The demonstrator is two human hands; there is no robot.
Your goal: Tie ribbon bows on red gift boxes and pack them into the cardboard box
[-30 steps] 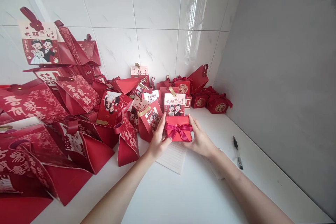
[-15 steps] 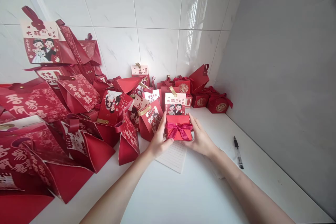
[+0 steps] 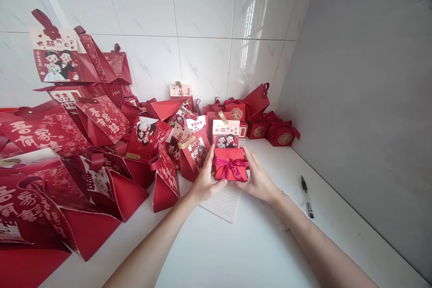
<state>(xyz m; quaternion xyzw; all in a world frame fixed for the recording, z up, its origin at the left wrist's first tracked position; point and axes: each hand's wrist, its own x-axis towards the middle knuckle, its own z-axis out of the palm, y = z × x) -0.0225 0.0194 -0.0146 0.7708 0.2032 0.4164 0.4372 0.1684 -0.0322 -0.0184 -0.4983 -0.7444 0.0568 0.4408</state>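
Observation:
A small red gift box point(image 3: 229, 158) tied with a dark pink ribbon bow sits between both hands near the middle of the white counter point(image 3: 236, 252). My left hand point(image 3: 204, 179) grips its left side with fingers wrapped round the edge. On the right side, my right hand point(image 3: 257, 177) clasps it, thumb towards the front. The box rests above a lined sheet of paper point(image 3: 223, 201). Just behind it stands a pink-topped box with a cartoon couple point(image 3: 225, 133).
A big heap of red wedding gift bags and boxes point(image 3: 84, 144) fills the left and back of the counter. Small red boxes with gold emblems point(image 3: 280, 134) stand in the corner. A black pen point(image 3: 307, 196) lies to the right, near the grey wall.
Both hands and the box have stayed in about the same place; the box has shifted very slightly away from me.

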